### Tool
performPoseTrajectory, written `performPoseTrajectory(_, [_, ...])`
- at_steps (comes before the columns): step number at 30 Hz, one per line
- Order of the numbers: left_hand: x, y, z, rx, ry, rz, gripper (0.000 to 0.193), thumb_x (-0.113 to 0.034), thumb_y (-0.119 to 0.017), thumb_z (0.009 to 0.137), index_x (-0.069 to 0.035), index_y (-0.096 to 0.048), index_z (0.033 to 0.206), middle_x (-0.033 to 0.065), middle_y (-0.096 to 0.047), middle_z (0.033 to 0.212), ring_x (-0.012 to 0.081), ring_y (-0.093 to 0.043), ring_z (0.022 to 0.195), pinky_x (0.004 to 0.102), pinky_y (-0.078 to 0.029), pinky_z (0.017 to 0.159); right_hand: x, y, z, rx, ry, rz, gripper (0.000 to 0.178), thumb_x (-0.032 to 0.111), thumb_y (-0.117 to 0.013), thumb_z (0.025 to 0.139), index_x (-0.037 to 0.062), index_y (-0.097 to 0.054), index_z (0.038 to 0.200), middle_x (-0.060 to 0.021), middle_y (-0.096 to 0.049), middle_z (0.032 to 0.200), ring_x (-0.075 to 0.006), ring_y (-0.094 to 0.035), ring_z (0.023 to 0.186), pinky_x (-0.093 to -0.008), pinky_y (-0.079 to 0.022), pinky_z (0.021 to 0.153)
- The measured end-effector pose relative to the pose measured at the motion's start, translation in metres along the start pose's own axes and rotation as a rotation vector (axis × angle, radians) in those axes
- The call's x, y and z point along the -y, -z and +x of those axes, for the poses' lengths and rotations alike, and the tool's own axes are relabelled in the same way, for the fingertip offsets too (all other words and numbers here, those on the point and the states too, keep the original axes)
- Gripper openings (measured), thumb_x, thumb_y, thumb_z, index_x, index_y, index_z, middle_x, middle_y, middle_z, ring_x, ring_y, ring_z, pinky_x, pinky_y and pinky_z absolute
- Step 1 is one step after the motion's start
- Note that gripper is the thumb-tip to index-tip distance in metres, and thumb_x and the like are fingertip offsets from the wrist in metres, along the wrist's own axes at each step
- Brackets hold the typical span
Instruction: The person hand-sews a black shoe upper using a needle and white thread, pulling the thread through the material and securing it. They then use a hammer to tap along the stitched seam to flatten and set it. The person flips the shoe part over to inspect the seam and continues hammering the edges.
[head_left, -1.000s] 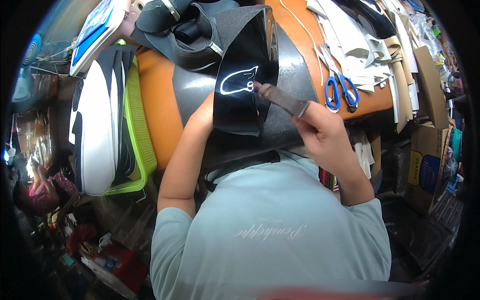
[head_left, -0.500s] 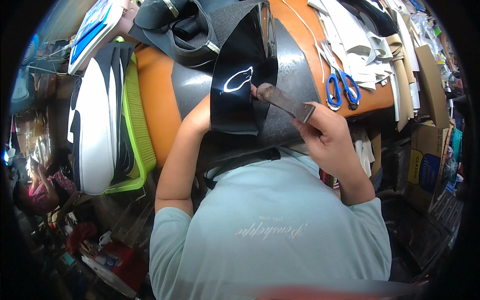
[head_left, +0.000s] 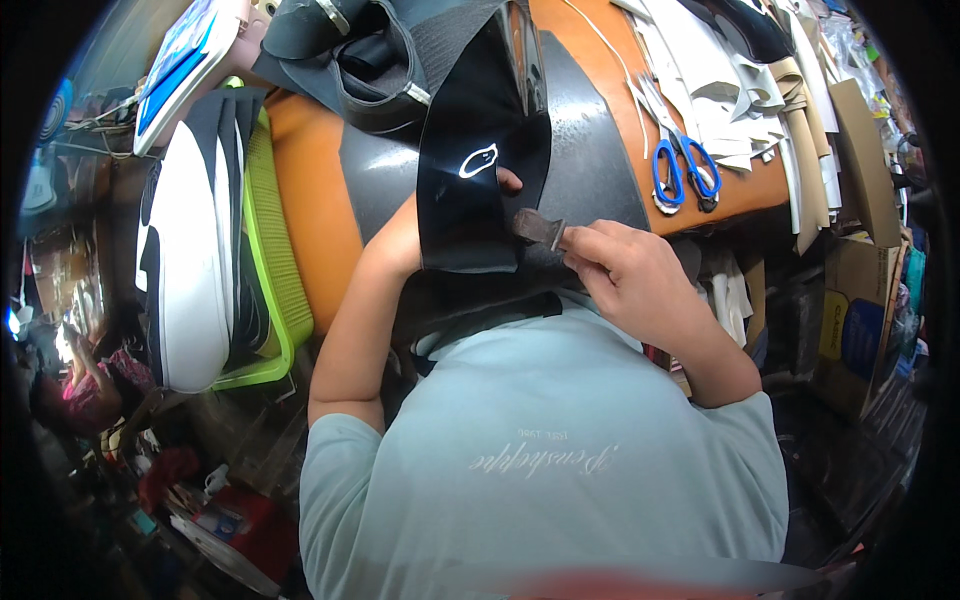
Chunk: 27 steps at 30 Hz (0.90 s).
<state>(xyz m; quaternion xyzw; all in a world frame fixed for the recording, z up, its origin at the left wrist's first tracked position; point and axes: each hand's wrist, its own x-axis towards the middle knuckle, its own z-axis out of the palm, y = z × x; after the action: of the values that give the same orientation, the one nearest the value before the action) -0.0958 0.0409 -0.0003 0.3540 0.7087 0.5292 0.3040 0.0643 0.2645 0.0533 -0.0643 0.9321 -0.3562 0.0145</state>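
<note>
While closed, the right hand (head_left: 625,265) grips a blade (head_left: 538,227) against black leather (head_left: 470,200).

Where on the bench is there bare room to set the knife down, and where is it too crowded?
The barest patch is the orange bench top, between the green basket and the black sheet held up by the left hand. A smaller orange strip shows below the blue scissors. The upper right is crowded with pale cut pieces; dark leather pieces crowd the upper left.

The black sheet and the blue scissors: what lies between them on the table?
In the head view, a dark grey sheet lies between the black sheet and the blue scissors, then a bare strip of orange table.
</note>
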Motion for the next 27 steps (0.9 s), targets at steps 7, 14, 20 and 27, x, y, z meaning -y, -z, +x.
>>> performPoseTrajectory(7, [0.000,0.002,-0.001,0.050,-0.012,0.018,0.059,-0.026,-0.088,0.074,-0.004,-0.067,0.125,0.0064,-0.068,0.118,0.0187,-0.063,0.107,0.0338,-0.050,0.099,0.011,0.017,-0.001,-0.027,0.003,0.084,0.023,0.004,-0.066,0.092,0.0085,-0.071,0.114,-0.0131,-0.065,0.087,-0.0334,-0.067,0.080,-0.0421,-0.052,0.070])
performPoseTrajectory(14, [-0.001,0.003,0.001,0.071,0.020,0.015,0.062,-0.027,-0.087,0.074,-0.002,-0.066,0.127,0.0072,-0.068,0.121,0.0180,-0.062,0.112,0.0331,-0.050,0.100,0.010,0.008,-0.001,0.038,-0.025,0.117,0.025,0.006,-0.068,0.092,0.0124,-0.072,0.116,-0.0110,-0.066,0.087,-0.0327,-0.067,0.081,-0.0426,-0.053,0.072])
performPoseTrajectory(20, [-0.003,0.005,-0.002,0.110,0.089,-0.078,0.059,-0.023,-0.085,0.077,-0.002,-0.066,0.129,0.0079,-0.067,0.122,0.0184,-0.062,0.113,0.0329,-0.049,0.101,0.014,0.018,-0.011,-0.098,-0.020,0.298,0.024,0.009,-0.070,0.091,0.0140,-0.074,0.115,-0.0110,-0.067,0.087,-0.0330,-0.068,0.080,-0.0428,-0.053,0.071])
performPoseTrajectory(27, [-0.005,0.001,-0.005,0.045,0.009,0.000,0.050,-0.016,-0.079,0.083,-0.001,-0.067,0.129,0.0069,-0.067,0.124,0.0174,-0.062,0.115,0.0331,-0.048,0.103,-0.011,0.011,-0.008,-0.060,-0.051,0.079,0.031,0.006,-0.070,0.091,0.0160,-0.076,0.120,-0.0131,-0.068,0.090,-0.0343,-0.069,0.086,-0.0437,-0.054,0.075])
